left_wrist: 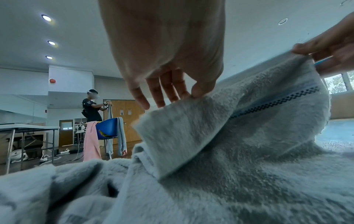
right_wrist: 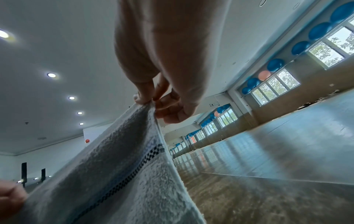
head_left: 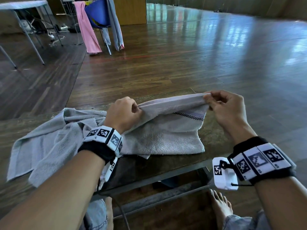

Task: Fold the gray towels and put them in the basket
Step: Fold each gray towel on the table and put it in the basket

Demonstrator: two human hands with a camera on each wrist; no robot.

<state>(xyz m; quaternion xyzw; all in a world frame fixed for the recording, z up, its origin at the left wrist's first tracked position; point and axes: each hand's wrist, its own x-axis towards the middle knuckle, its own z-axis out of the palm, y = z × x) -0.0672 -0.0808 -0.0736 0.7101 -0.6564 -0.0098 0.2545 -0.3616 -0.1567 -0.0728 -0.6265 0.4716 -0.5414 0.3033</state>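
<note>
Hands point(head_left: 123, 112) point(head_left: 227, 107) raised | fingers pinch gray towel point(head_left: 166, 133) edge (taut)

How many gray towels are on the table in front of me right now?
2. One gray towel is held up by its far edge between the left hand and right hand. A second, crumpled towel lies on the table to the left. Others may be hidden underneath.
</note>
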